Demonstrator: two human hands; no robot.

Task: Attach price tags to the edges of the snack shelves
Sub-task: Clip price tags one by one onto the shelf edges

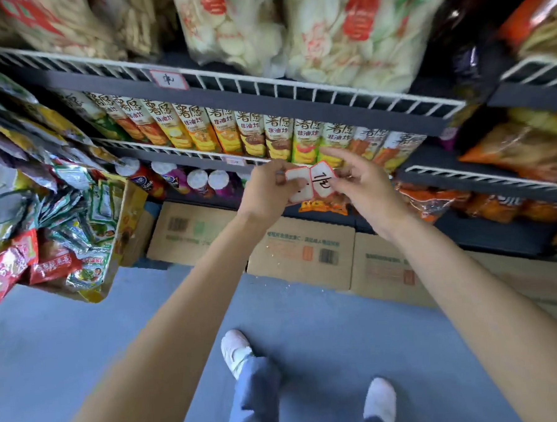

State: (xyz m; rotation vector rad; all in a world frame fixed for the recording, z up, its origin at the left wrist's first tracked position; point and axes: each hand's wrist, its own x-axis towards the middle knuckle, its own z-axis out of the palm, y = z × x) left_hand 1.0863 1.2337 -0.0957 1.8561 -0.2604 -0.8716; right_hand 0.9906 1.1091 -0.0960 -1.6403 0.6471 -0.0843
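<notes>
1. Two white price tags with red borders are held in front of the shelving, just below the rail of the chip-box shelf: the left tag (298,184) and the right tag (323,180), which bears dark handwritten marks
2. The two tags sit side by side with their inner edges touching or overlapping; which one lies on top cannot be told
3. The left hand (268,192) grips the left tag, fingers curled round its left edge
4. The right hand (363,187) pinches the right tag at its right side, with the index finger stretched out above the tag
5. Directly behind the hands, a white wire rail (183,151) fronts a row of upright chip boxes (254,134); a small tag (234,161) already sits on this rail
6. One shelf up, another red-bordered tag (168,79) is fixed to the upper wire rail (296,87), below large clear snack bags (342,36)
7. Round-lidded canisters (198,179) stand on the shelf below the chip boxes
8. Cardboard cartons (302,251) sit on the blue floor (68,344) under the shelving
9. A heap of foil snack packets (52,235) fills a bin at far left
</notes>
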